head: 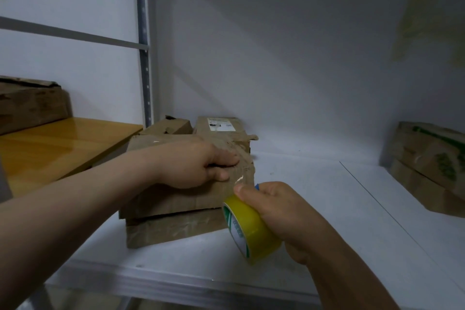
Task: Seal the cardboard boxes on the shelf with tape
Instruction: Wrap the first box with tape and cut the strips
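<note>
While under left hand [198,162], box [176,199] beside tape roll [251,229] in right hand [284,211].

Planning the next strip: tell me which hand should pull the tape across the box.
Right. The right hand holds the tape roll beside the box; the left hand grips its top, steadying it.

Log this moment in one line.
left hand holds cardboard box | right hand grips yellow tape roll | roll at box's front corner
</note>
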Available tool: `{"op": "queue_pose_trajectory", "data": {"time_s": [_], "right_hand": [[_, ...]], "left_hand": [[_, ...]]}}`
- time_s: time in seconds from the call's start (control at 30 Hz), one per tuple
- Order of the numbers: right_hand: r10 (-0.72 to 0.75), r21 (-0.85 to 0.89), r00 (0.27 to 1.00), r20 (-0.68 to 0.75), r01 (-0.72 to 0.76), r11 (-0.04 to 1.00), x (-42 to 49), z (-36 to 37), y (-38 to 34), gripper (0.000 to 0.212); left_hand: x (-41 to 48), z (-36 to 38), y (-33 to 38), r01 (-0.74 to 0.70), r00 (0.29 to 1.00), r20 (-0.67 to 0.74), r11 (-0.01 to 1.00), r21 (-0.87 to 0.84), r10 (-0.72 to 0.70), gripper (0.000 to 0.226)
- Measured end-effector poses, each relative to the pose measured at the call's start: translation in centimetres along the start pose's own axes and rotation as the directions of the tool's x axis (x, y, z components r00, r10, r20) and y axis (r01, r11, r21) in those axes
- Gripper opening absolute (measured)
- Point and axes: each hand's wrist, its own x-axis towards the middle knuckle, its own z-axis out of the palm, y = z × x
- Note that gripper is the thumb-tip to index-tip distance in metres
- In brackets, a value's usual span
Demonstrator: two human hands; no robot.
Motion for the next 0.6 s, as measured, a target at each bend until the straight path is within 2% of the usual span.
{"op": "queue_pose_trajectory", "data": {"time_s": [0.1,0.17,0.3,0.6], "right_hand": [[0.008,0.012,1.0,-0.014,-0.008,1.0,0.3,0.0,0.4,0.088],[0.009,0.008,1.0,-0.013,-0.009,1.0,0.4,0.1,0.5,0.09],[0.012,-0.013,1.0,-0.015,-0.013,1.0,0.7,0.3,0.9,0.098],[0.008,0.031,1.0,0.007,-0.008,0.999,1.3,0.5,1.3,0.074]], "left_hand": [[0.0,-0.2,-0.4,0.071,0.997,0.001,0.993,-0.097,-0.071,0.082],[-0.2,-0.2,-0.7,0.149,0.989,0.019,0.981,-0.123,-0.148,0.098],[0.2,-0.1,-1.0,0.13,0.985,0.112,0.991,0.021,-0.132,0.092],[1.1,-0.2,-2.4,0.11,0.985,0.137,0.994,-0.009,-0.108,0.085]]}}
